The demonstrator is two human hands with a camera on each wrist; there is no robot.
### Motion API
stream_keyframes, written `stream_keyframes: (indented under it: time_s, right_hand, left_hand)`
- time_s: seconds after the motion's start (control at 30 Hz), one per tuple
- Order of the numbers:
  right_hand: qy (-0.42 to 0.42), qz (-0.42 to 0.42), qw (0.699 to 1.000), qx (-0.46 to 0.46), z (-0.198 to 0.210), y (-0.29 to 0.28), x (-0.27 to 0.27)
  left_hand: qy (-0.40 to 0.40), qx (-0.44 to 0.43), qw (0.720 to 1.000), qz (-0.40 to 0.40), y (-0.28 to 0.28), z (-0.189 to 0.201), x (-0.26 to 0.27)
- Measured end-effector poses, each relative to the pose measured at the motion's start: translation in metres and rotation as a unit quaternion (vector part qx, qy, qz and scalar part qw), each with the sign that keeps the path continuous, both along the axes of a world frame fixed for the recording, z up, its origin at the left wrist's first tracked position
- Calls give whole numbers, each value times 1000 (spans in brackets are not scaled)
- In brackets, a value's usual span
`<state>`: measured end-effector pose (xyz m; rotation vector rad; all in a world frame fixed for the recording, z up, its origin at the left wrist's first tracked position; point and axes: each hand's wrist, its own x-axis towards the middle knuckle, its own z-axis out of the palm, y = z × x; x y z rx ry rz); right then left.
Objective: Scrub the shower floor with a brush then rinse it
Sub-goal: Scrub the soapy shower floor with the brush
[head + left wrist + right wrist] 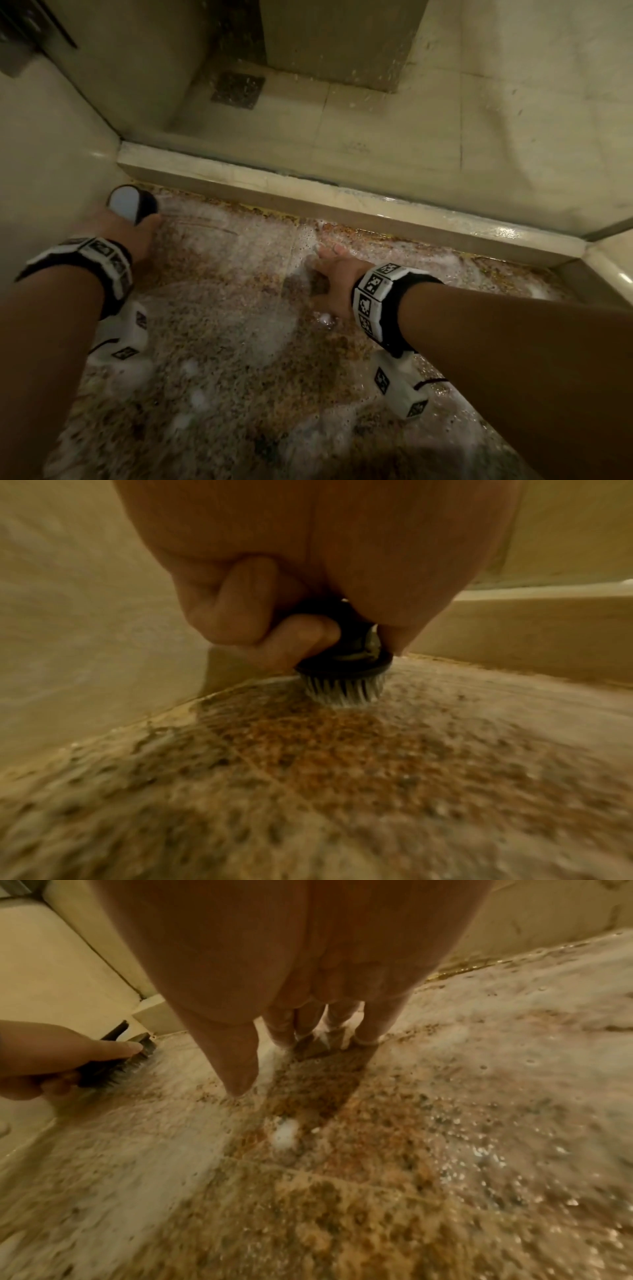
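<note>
A round scrubbing brush [132,204] is gripped by the left hand [137,233] in the far left corner of the shower floor [222,325], where the wall [51,154] meets the raised curb [308,195]; the fingers are curled round the dark body of the brush and its pale bristles are pressed flat against the speckled stone, as the left wrist view shows. The right hand [330,277] is laid open on the wet floor near the curb, its fingers spread and straight, holding nothing and apparently taken as a prop for the body. Soapy foam [267,240] is spread over much of the stone, thick along the curb and thinner toward the near edge, so the scrubbing is judged to be well under way, with the rinse not yet begun. For the step to be done well, the bristles should be kept square to the floor and worked into the seam along the wall and curb, where yellowish grime is seen to be gathered; short overlapping strokes are advised, carried outward from the corner so that no patch is missed. Weight on the propping hand should be kept steady, since soaped stone is likely to be slippery. A drain grate [238,89] lies beyond the curb.
</note>
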<state>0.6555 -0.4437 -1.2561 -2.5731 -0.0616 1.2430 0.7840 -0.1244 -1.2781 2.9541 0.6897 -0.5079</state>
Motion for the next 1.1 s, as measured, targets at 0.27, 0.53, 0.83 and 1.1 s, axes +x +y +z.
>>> stream_keyframes:
  time_s: [0.27, 0.53, 0.83, 1.1]
  right_hand:
    - [-10, 51, 998, -21, 0, -3, -3]
    - [-40, -76, 996, 25, 19, -3, 3]
    - [-45, 7, 998, -42, 27, 4, 1]
    - [-57, -54, 997, -12, 32, -6, 1]
  left_hand:
    - [20, -11, 998, -57, -31, 7, -10]
    - [63, -18, 981, -181, -112, 6, -49]
    - [43, -54, 973, -220, -136, 7, -69]
    - [47, -57, 976, -203, -140, 8, -71]
